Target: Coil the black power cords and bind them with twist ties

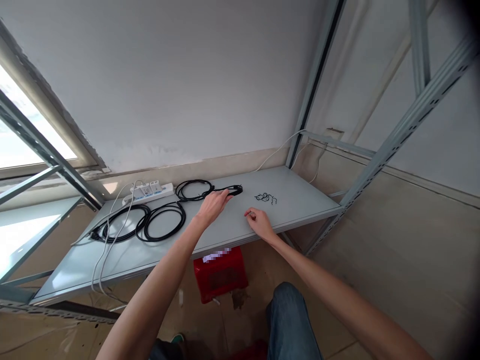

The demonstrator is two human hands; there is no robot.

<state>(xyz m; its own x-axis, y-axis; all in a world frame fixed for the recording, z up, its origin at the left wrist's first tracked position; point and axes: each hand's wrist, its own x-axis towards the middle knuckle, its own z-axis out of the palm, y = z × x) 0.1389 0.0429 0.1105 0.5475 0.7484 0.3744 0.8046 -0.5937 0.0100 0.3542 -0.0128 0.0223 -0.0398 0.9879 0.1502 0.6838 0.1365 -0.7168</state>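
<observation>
My left hand [214, 206] is closed on a bundled black cable [237, 190] near the middle of the shelf board. One looped end of that cable sticks out to the right past my fingers. My right hand [260, 223] hovers by the front edge, with thumb and fingertips drawn together; whatever may be between them is too small to make out. Just beyond it lies a loose pile of short thin black ties [266, 198]. Left of my hands, a coiled black cable [193, 181] rests at the back, and more black cable coils [184, 216] lie further left.
A white power strip [167, 190] with plugs stands along the wall, and white cords [107, 245] hang over the front edge. Metal posts [317, 65] frame the grey shelf board [225, 227]. Under it is a red plastic stool [220, 275]. A window lies left.
</observation>
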